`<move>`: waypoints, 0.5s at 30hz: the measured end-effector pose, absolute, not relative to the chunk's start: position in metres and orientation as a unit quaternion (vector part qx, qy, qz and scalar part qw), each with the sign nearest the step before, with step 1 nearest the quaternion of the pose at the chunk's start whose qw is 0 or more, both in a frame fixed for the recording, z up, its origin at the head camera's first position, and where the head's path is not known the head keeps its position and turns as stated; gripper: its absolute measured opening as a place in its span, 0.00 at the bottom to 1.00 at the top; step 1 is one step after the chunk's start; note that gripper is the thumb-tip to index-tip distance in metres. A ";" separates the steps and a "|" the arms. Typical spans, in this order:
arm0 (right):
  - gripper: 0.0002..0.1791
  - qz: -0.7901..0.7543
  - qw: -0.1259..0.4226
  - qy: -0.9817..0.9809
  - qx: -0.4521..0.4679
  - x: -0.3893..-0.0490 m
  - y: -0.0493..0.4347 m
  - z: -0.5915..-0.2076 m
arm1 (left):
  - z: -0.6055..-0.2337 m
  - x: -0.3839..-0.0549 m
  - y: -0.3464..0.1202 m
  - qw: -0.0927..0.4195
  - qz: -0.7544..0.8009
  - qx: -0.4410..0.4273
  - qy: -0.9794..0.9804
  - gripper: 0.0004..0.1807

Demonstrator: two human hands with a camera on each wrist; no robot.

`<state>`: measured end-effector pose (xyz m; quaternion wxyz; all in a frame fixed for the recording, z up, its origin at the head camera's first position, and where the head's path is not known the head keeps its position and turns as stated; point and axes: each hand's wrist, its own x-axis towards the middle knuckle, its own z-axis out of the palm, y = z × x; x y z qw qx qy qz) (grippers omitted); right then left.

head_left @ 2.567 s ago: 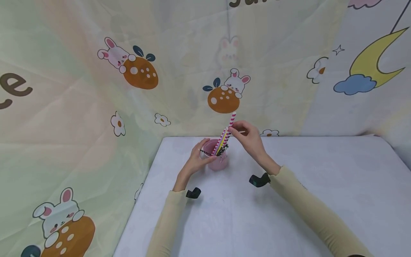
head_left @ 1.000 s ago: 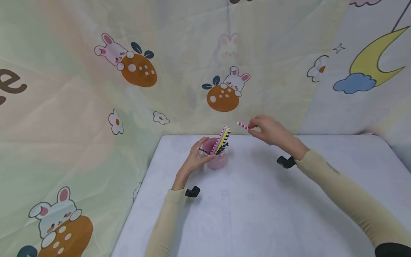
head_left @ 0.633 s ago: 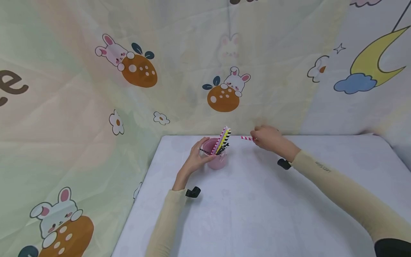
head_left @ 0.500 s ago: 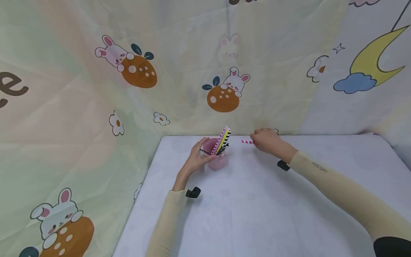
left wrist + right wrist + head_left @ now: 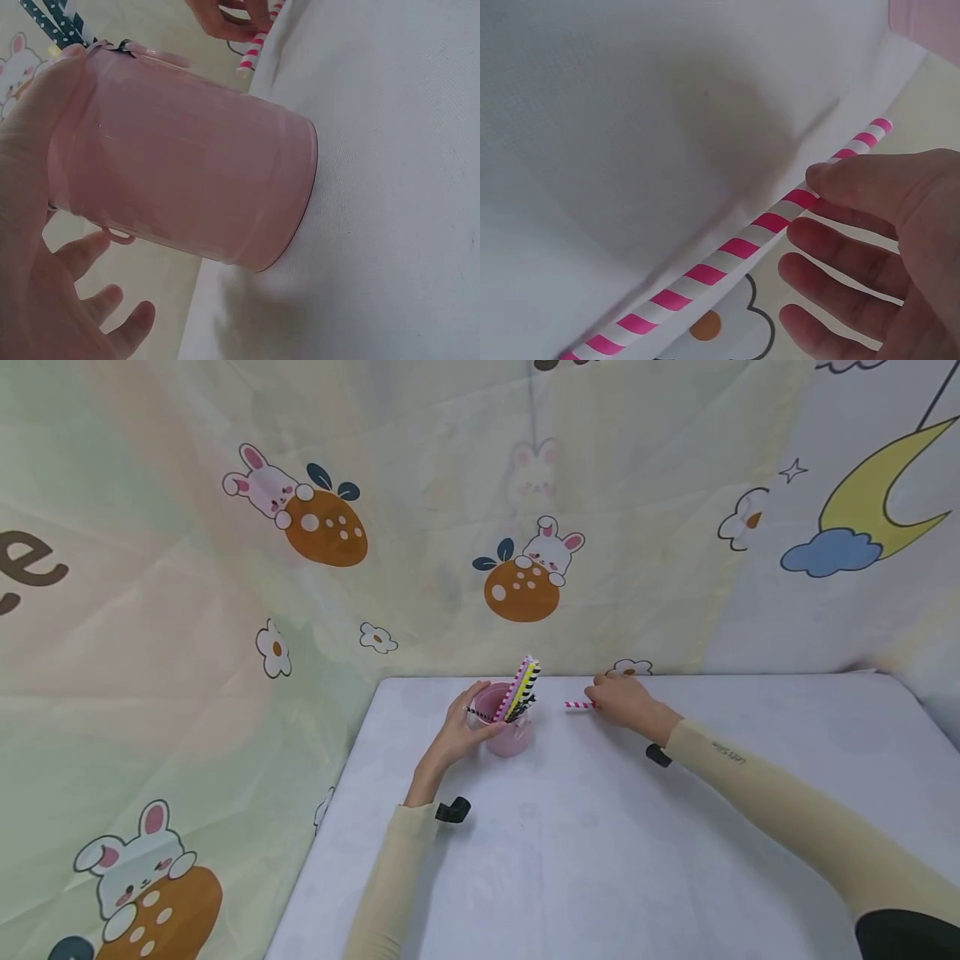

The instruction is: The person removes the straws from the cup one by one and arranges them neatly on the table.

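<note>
Near the table's back stands a pink cup (image 5: 508, 743), which fills much of the left wrist view. My left hand (image 5: 455, 733) holds it around the rim, thumb on the near side. Several paper straws (image 5: 519, 689), patterned in pink, yellow and black on white, lean out of its mouth. To the right of the cup, my right hand (image 5: 624, 703) pinches a pink-and-white striped straw (image 5: 739, 247) between thumb and forefinger. This straw lies roughly level at the tabletop; whether it touches the cloth I cannot tell. In the right wrist view the other fingers are spread apart.
A white cloth covers the table (image 5: 555, 843). Right behind its back edge hangs a fabric backdrop (image 5: 442, 527) printed with rabbits, flowers and a moon. Black wrist pieces (image 5: 453, 811) sit at both cuffs.
My right hand has drawn the striped straw out from the cup, carried it right, turned it level and lowered it to the tabletop. The left hand stays on the cup.
</note>
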<state>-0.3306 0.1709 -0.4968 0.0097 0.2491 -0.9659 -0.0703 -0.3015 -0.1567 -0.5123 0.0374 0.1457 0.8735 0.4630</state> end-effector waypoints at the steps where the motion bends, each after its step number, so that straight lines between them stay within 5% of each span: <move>1: 0.03 -0.070 0.008 -0.966 0.248 -0.331 0.171 -0.498 | -0.512 -0.302 -0.157 0.038 0.463 0.145 0.873 0.48; 15: 0.05 -0.034 -0.016 -0.972 0.232 -0.332 0.172 -0.507 | -0.512 -0.301 -0.156 0.041 0.466 0.140 0.873 0.48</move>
